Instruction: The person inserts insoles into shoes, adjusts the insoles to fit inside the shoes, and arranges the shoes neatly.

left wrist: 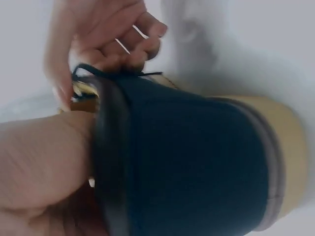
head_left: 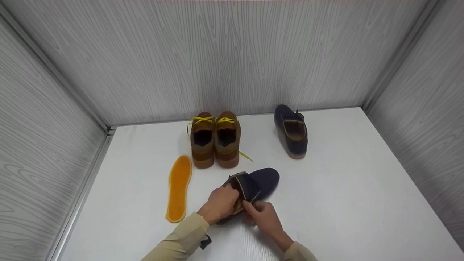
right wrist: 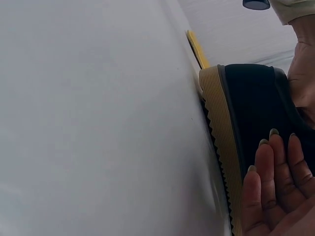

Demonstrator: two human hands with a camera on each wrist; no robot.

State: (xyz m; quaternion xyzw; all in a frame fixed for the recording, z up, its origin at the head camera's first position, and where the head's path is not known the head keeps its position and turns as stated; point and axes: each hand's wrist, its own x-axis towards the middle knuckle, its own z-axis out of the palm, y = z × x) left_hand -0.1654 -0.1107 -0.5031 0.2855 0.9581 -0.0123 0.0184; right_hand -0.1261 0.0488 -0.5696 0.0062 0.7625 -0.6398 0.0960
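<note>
The left hand (head_left: 222, 203) reaches inside the navy shoe (head_left: 267, 183), lower centre of the frame; its hidden fingers cannot be judged. The right hand (head_left: 266, 219) pinches the shoe's rim. This work seems unfinished: the orange insole (head_left: 178, 192), centre left, lies outside; the second shoe (head_left: 298, 148), upper right, stands untouched.
</note>
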